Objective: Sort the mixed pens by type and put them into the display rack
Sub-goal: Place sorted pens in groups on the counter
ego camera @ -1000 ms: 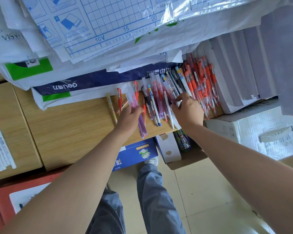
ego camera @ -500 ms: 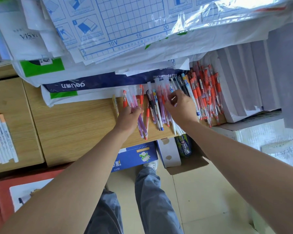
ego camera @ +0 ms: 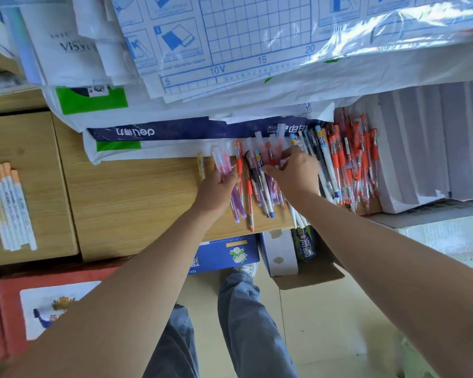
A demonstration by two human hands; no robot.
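Wooden shelf [ego camera: 137, 203], mixed pens [ego camera: 257, 184] overhanging front edge

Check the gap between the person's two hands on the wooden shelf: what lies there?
In the head view, a red pen and a black pen lie between the left hand and right hand, on the wooden shelf.

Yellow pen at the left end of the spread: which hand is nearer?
Left. The left hand lies just right of the yellow pen, holding pink pens; the right hand is farther right, among the middle pens.
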